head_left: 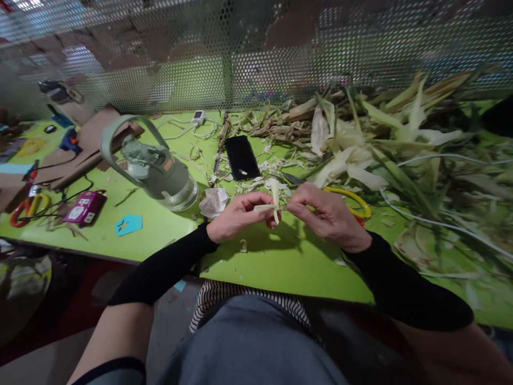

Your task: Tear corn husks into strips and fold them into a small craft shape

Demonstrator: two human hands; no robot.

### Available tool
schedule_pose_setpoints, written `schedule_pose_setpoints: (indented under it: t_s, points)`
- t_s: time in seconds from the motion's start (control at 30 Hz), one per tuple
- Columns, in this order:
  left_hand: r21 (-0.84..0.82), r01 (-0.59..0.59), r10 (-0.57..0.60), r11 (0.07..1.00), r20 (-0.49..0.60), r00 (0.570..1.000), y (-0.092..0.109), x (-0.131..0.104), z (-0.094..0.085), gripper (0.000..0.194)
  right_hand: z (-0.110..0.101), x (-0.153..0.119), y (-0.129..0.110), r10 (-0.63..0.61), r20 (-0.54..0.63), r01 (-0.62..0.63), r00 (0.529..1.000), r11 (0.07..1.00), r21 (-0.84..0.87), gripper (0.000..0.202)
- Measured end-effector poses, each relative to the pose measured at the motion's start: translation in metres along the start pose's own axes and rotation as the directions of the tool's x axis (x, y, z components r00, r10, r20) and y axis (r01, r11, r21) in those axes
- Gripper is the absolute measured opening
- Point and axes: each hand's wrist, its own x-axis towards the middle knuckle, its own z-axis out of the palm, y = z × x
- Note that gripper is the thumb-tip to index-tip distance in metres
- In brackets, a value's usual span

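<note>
Pale strips of corn husk (276, 195) cross one another between the fingers of my left hand (242, 215), one strip upright and one lying sideways. Just to their right, my right hand (326, 214) is closed, thumb against fingers, close to the strips; what it pinches, if anything, is too small to make out. Both hands are above the front part of the green table (248, 267). Behind them lies a black phone (242, 158) with husk scraps around it. Scissors with yellow and red handles (355, 200) are partly hidden behind my right hand.
A large heap of husks (380, 133) covers the right side, crossed by a white cable (444, 222). Left are a bottle (160, 171), crumpled paper (214, 202), a blue paper piece (129, 224), a purple box (85, 207) and more scissors (30, 209). Perforated metal (200, 59) stands behind.
</note>
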Motion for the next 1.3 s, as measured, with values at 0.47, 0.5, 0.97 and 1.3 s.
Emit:
schedule_pose_setpoints:
  t_s: [0.47, 0.5, 0.97, 1.3]
  points:
    - [0.068, -0.025, 0.034, 0.997, -0.136, 0.990, -0.003, 0.010, -0.008, 0.040, -0.020, 0.006, 0.029, 0.200, -0.704, -0.178, 0.681, 0.978, 0.106, 0.015]
    - [0.070, -0.025, 0.034, 0.997, -0.131, 0.991, -0.003, 0.009, -0.008, 0.038, -0.023, 0.006, 0.030, 0.232, -0.689, -0.229, 0.686, 0.968, 0.099, 0.013]
    - [0.060, 0.194, -0.191, 0.979, -0.044, 0.981, -0.001, 0.006, 0.000, 0.039, -0.078, -0.006, 0.046, 0.495, -0.451, -0.654, 0.743, 0.680, -0.332, 0.008]
    - [0.126, 0.276, -0.251, 0.953, -0.185, 0.950, -0.006, 0.010, -0.005, 0.029, -0.071, -0.043, 0.105, 0.506, -0.415, -0.647, 0.756, 0.480, -0.593, 0.013]
